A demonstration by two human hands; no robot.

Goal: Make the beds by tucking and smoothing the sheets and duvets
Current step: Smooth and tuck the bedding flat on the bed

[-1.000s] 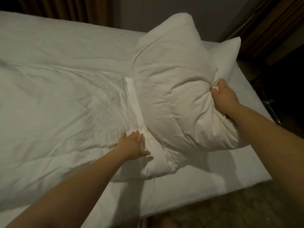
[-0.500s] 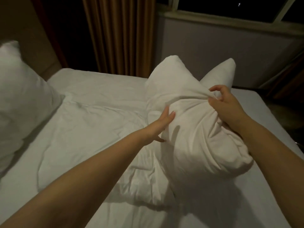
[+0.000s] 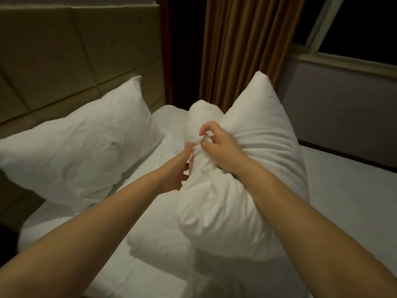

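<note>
Above the rumpled duvet [image 3: 154, 244], the pillow [image 3: 257, 147] tilts up, long axis near-to-far, right hand [image 3: 219, 149] pinching its bunched cover on top, left hand [image 3: 175, 173] flat against its left flank, slightly nearer.

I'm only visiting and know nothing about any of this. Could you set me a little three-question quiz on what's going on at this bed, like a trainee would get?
1. True or false: the pillow being handled lies flat on the bed.
2. What is the right hand doing to that pillow?
A) pressing it with a flat palm
B) pinching a bunch of its cover
C) hovering clear of it
3. Fill in: the second pillow is propped up in front of the padded ____.

Key
1. False: it is raised on end, with one corner pointing up.
2. B
3. headboard
</note>
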